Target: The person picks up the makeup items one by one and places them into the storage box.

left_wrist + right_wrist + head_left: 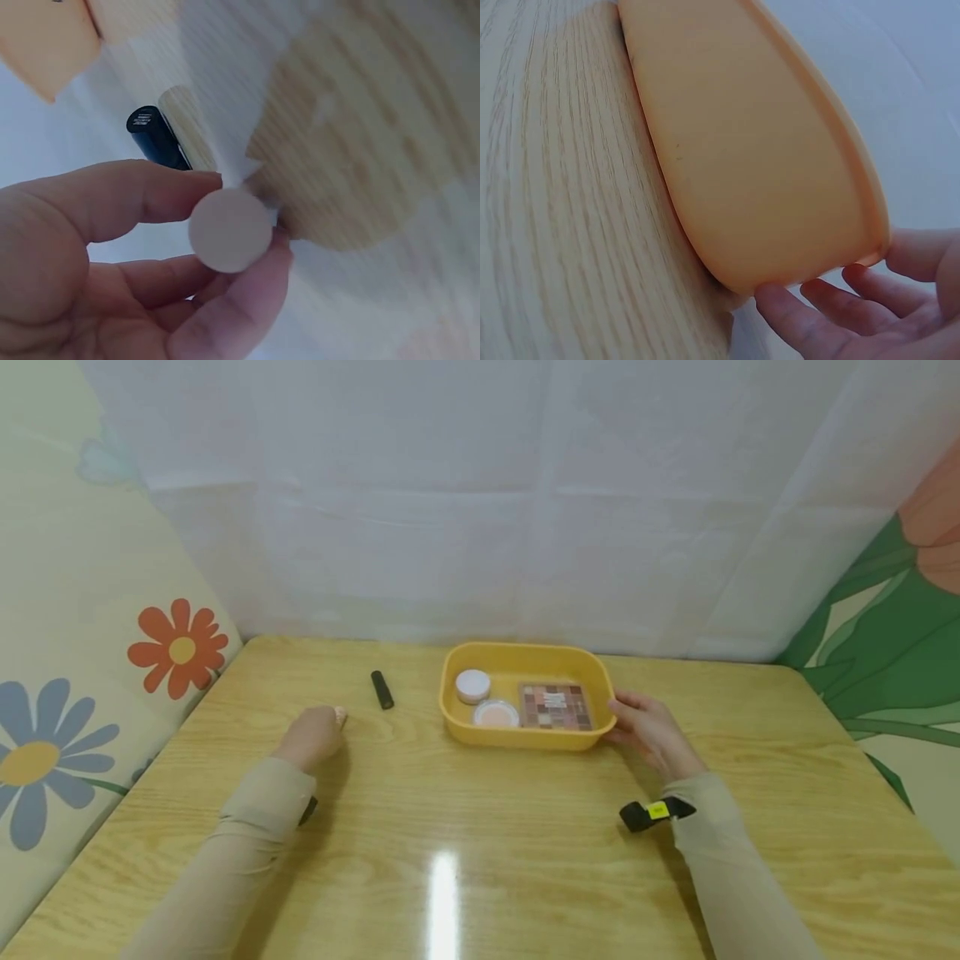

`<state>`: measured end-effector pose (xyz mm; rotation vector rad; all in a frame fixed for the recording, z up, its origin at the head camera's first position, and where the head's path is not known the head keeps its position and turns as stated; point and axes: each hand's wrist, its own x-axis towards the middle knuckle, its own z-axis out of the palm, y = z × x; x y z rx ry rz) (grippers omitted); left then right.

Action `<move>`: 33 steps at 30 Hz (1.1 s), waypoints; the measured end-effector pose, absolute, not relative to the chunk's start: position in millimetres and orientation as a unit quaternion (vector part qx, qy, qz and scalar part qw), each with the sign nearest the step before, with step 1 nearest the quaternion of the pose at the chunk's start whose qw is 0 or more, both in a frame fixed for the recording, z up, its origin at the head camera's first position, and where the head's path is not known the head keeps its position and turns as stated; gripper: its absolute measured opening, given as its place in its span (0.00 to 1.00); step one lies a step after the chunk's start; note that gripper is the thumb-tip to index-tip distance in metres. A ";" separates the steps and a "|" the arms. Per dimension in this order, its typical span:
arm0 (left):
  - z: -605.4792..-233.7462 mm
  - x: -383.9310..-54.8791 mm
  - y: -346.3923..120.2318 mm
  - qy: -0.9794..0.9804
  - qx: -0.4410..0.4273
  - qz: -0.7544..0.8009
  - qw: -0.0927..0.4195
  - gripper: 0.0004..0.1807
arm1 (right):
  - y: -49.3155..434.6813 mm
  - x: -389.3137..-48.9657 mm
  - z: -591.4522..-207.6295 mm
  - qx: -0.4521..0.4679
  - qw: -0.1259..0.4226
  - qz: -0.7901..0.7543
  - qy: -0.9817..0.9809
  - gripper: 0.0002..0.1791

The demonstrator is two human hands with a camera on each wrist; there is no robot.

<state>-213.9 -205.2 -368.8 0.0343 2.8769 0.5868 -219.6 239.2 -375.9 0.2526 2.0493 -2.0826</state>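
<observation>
Right fingers (802,319) against tray edge (525,738)

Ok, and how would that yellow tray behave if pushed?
The yellow tray would probably slide, not tip, being wide and low. It seems stiff, showing no sag. The white jar inside might shift, with bare space beside it.

Yellow open-topped tub (525,740), smooth-walled with rounded corners, part-filled, upright midway along the far edge of the table (540,835). Small item (230,230) with pale, flat, round end, held toward the table's far left corner.
</observation>
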 end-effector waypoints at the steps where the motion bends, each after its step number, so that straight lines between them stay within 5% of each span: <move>1: -368.9 -213.6 -205.7 0.974 0.013 0.204 0.099 0.23 | 239.1 -219.4 -375.7 0.087 0.104 -0.707 0.694 0.31; 33: -360.6 -198.4 -206.2 0.957 0.030 0.276 0.089 0.24 | 237.9 -219.2 -374.9 0.085 0.107 -0.703 0.698 0.31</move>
